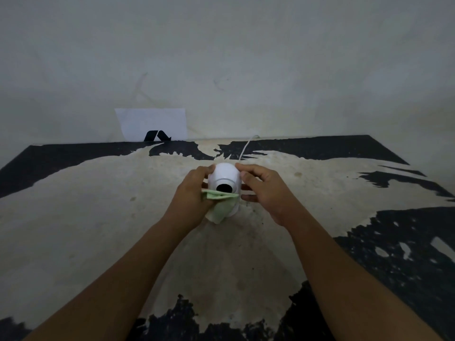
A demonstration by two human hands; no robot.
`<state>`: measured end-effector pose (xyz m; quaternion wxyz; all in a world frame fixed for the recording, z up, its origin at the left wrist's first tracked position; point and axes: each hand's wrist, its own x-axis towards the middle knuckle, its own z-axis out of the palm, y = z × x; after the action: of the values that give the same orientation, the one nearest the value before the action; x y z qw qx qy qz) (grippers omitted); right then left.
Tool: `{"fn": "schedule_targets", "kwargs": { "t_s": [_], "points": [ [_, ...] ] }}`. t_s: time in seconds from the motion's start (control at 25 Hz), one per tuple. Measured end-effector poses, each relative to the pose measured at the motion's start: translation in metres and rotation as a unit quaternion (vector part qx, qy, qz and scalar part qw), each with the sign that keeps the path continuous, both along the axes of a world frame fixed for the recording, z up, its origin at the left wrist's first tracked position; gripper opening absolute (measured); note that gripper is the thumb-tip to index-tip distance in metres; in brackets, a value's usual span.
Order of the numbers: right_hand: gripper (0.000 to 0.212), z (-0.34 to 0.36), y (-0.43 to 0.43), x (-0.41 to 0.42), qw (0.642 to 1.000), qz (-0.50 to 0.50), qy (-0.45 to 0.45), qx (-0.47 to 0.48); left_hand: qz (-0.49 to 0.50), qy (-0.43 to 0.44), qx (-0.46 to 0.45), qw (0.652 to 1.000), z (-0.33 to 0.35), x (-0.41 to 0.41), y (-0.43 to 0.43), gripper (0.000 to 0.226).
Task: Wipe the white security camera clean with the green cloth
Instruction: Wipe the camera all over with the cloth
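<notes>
A white dome-shaped security camera [225, 173] with a round black lens stands upright on the worn table [98, 217], lens facing me. My left hand [190, 199] grips a pale green cloth [220, 201] and presses it against the camera's front, just under the lens. The cloth hangs down over the camera's base. My right hand [264, 190] cups the camera's right side, fingers touching its top and flank.
A thin white cable [245, 148] runs from behind the camera to the wall. A white sheet of paper [152, 123] with a black mark leans against the wall at the back left. The tabletop's black coating is peeled away across the middle.
</notes>
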<state>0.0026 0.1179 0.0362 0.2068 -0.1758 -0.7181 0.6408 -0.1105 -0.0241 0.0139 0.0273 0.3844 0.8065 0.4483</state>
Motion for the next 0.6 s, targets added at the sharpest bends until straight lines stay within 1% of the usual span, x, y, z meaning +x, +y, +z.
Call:
{"fn": "schedule_targets", "kwargs": {
  "t_s": [0.08,0.16,0.28,0.4,0.48,0.56,0.6],
  "points": [
    [0.026,0.0,-0.001,-0.001,1.0,-0.001,-0.004,0.004,0.023,-0.004,0.01,1.0,-0.001,0.007,0.008,0.067],
    [0.027,-0.002,0.0,-0.001,0.999,-0.011,-0.005,0.038,0.044,-0.01,0.027,0.999,-0.001,0.017,0.016,0.071],
    [0.023,-0.005,-0.002,0.0,0.997,-0.022,0.001,0.072,0.071,-0.014,0.052,0.996,0.002,0.023,0.022,0.065],
    [0.021,-0.004,-0.004,0.001,0.998,-0.008,0.008,0.06,0.067,-0.038,0.056,0.995,0.002,0.017,0.019,0.05],
    [0.031,-0.004,-0.004,0.002,0.999,0.005,0.017,0.043,0.044,-0.039,0.057,0.997,0.003,0.014,0.013,0.039],
    [0.049,-0.005,-0.004,0.004,0.999,0.023,0.01,0.036,0.027,-0.006,0.053,0.998,0.003,0.011,0.006,0.029],
    [0.054,-0.006,-0.005,0.005,0.999,0.032,0.002,0.043,0.03,0.02,0.051,0.998,0.002,0.01,0.002,0.023]
  ]
}}
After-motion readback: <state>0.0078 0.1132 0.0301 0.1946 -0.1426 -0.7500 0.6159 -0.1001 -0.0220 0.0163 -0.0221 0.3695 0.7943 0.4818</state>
